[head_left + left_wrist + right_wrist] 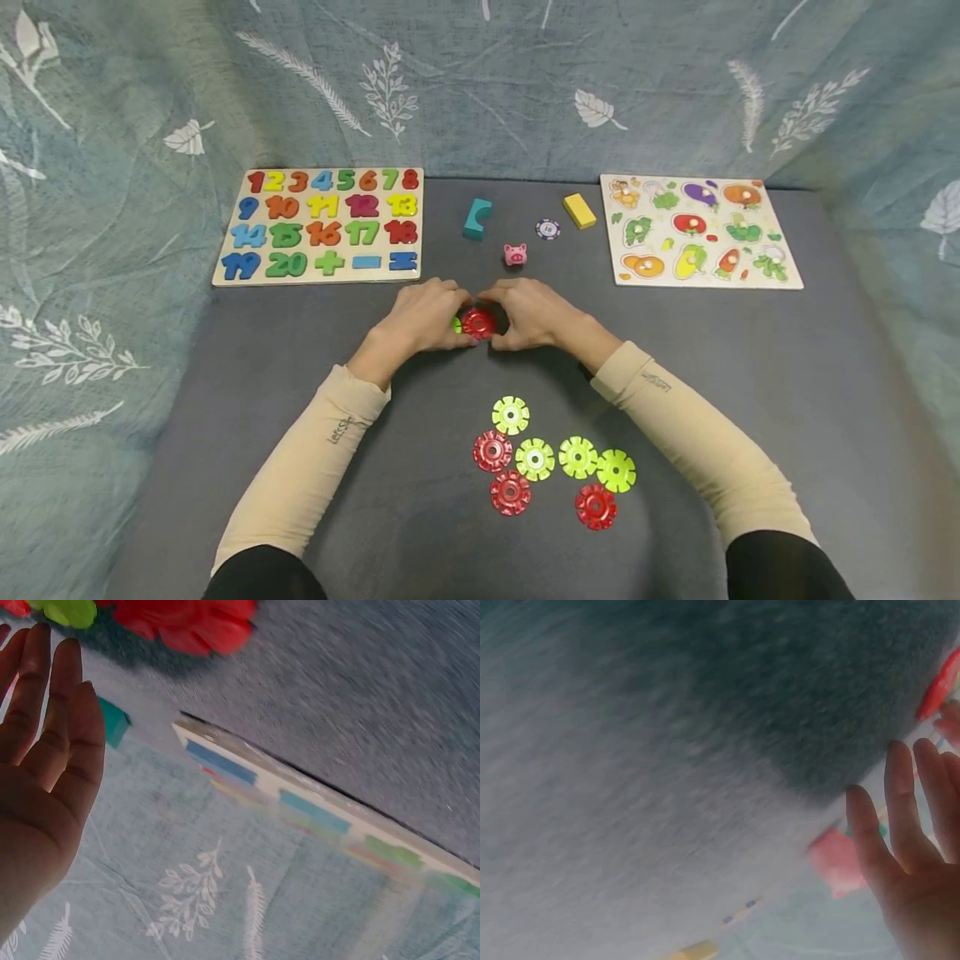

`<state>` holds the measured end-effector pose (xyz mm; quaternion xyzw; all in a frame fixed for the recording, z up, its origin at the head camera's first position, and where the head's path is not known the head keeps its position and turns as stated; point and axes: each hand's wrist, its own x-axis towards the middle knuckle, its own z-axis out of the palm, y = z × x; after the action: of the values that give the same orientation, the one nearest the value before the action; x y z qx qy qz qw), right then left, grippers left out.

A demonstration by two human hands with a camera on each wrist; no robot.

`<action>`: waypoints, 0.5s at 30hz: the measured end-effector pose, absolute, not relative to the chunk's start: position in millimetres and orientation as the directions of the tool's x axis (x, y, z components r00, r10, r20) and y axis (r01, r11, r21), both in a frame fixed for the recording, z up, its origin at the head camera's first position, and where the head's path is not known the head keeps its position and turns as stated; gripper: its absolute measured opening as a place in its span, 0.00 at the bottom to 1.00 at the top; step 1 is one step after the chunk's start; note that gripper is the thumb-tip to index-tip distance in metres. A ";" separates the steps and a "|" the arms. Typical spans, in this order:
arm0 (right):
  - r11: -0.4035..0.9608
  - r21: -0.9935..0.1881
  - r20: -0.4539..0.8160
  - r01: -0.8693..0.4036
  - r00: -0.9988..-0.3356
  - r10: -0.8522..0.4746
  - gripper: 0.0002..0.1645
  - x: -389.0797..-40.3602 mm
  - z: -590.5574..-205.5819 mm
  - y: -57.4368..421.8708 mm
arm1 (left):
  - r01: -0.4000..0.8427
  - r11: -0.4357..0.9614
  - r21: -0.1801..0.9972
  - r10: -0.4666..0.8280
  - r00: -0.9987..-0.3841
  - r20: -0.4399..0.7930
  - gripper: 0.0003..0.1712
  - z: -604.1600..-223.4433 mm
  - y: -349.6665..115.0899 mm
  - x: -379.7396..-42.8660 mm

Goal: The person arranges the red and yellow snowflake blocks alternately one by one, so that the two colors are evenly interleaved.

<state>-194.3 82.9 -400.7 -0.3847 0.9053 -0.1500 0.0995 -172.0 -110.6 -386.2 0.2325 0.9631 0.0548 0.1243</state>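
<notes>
Nearest the camera in the head view are the two forearms in beige sleeves, and between them a loose cluster of flat toothed discs on the grey table (787,375): four yellow-green discs (535,459) and three red discs (511,492), some touching, some just apart. Beyond that cluster the left hand (422,317) and the right hand (529,314) meet at the middle of the table, both knuckles-up, with a red disc assembly (478,323) held between them and a sliver of green disc (456,324) showing at its left edge, against the left hand. The assembly lies directly between the two sets of fingers, neither hand nearer than the other; its flat red face looks up toward the camera, so its axis seems to run roughly upward, though the hands hide most of it. From above, the fingers of both hands curl in around the piece and appear to pinch it from opposite sides; the wrist views show only straightish outer fingers and blurred red at the frame edge, so the exact grip cannot be told. Farther back stand a pink pig (515,254), a poker chip (547,228), a teal block (476,219) and a yellow block (579,211), flanked by a number puzzle board (322,227) on the left and a vegetable puzzle board (697,232) on the right.
</notes>
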 end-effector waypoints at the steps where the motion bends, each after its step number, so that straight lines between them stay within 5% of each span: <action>1: 0.661 -0.353 -0.061 -0.663 -0.688 -0.723 0.37 -194.2 -400.8 85.1 | 0.438 0.885 0.159 0.464 -0.860 -0.213 0.34 -387.1 -108.9 -172.4; 15: 0.688 -0.367 -0.035 -0.627 -0.729 -0.683 0.37 -190.9 -401.4 107.1 | 0.463 0.877 0.132 0.481 -0.853 -0.204 0.31 -392.5 -95.6 -176.4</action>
<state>-190.9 107.1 -401.4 -0.3580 0.9146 -0.1675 0.0847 -176.4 -95.6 -392.5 0.2454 0.9617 0.0388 0.1158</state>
